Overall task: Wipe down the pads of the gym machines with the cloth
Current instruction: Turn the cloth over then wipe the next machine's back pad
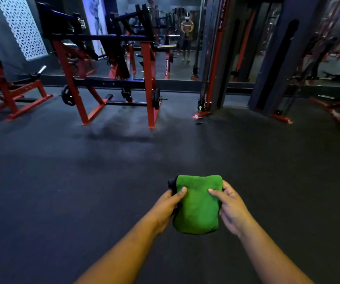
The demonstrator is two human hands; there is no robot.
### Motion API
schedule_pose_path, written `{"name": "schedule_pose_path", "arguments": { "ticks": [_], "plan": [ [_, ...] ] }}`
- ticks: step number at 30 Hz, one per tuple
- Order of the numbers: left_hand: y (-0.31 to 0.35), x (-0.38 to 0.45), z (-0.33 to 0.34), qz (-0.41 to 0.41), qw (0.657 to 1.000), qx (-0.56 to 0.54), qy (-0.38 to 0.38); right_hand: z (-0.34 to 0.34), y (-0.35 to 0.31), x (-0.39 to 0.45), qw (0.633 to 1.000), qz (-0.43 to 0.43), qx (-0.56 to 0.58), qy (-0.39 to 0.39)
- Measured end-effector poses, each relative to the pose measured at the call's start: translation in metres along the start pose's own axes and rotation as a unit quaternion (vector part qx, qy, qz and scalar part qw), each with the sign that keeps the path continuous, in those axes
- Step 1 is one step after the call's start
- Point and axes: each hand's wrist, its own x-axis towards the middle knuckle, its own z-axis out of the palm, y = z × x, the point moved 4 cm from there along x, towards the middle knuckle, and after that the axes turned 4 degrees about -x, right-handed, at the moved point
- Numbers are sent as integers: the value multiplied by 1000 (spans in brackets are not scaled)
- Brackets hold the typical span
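Green folded terry cloth is held in mid-air above the dark rubber gym floor, between both hands, well apart from every machine. The left hand grips the cloth's left edge, thumb lying across the front face and fingers curled behind. The right hand grips the right edge in the same way, thumb on the front face. Both hands are clamped on the cloth, one at each side, and do not touch each other. A small black object protrudes behind the cloth's upper left corner, above the left hand; what it is cannot be told.

At the far edge of the floor stands a red-and-black plate-loaded machine, with black weight plates stored low on its frame. A second red-framed machine stands at the left edge of the floor. A tall dark cable tower with red rails stands to the right of centre. Behind the machines a wall mirror reflects a standing person. A white perforated panel occupies the upper left wall.
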Motion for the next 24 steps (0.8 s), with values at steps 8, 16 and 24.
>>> {"name": "schedule_pose_path", "arguments": {
  "ticks": [8,16,24],
  "plan": [
    [88,174,-9,68,993,0,94,-21,-33,200,997,-19,-63,34],
    [209,328,-69,209,882,348,241,-2,-100,401,914,-164,-363,83],
    [278,507,-85,30,992,-1,123,44,-134,592,959,-149,-240,37]
  ]
}}
